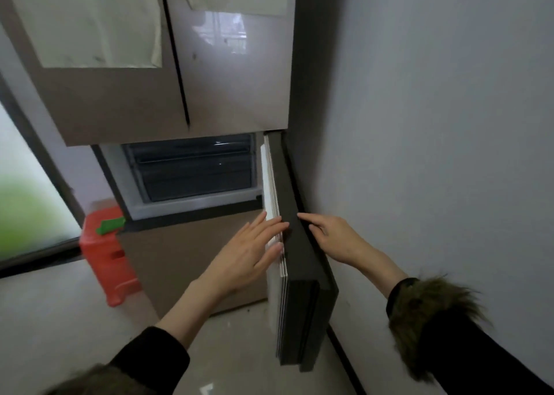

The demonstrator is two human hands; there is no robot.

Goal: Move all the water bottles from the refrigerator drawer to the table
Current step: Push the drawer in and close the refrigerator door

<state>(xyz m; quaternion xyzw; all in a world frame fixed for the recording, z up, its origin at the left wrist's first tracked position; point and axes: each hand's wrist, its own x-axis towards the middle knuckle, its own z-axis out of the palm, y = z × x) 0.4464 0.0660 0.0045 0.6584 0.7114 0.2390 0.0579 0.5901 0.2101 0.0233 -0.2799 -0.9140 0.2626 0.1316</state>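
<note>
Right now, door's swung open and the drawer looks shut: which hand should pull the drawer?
Left, probably. The left hand lies flat on the inner face of the open door, on the same side as the drawer. The right hand rests on the door's outer edge, so the door stands between it and the drawer.

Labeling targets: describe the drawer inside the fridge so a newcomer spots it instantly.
Start at the tall brown refrigerator. Below its two upper doors, the open lower door exposes a compartment. The drawer is the dark translucent bin there, ribbed across its front, framed in white.
</note>
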